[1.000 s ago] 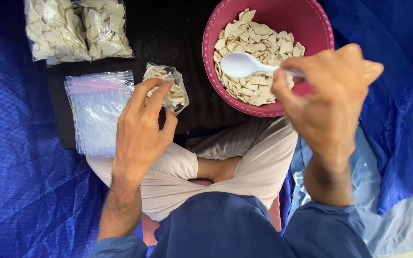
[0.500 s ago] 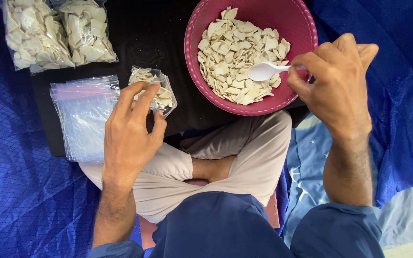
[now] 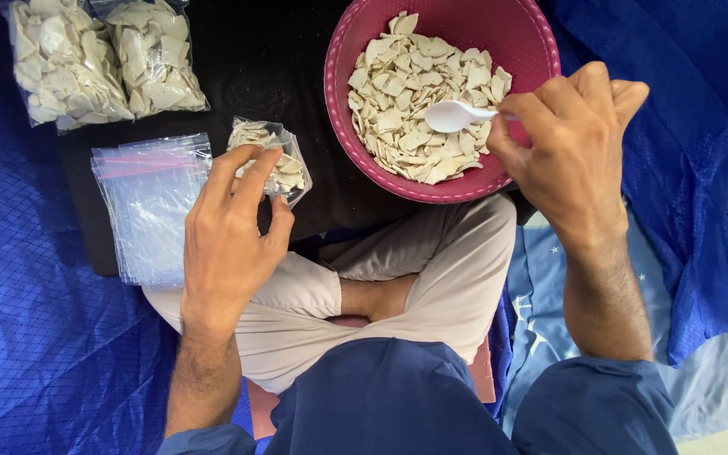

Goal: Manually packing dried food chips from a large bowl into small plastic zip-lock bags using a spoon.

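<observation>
My left hand (image 3: 231, 234) holds a small clear plastic bag (image 3: 273, 160) open; it is partly filled with pale chip pieces. My right hand (image 3: 570, 147) grips a white plastic spoon (image 3: 458, 115) whose bowl rests over the heap of pale chips in a round pink bowl (image 3: 526, 34). The spoon bowl looks empty. I sit cross-legged, my knees just below the bag and the bowl.
A stack of empty clear zip bags (image 3: 152, 202) lies left of my left hand on a black mat (image 3: 263, 59). Two filled bags of chips (image 3: 99, 59) lie at the top left. Blue tarpaulin (image 3: 35, 337) covers the floor on both sides.
My right hand has drawn the spoon a little toward the bowl's right side over the chips. The left hand keeps the small bag in the same place.
</observation>
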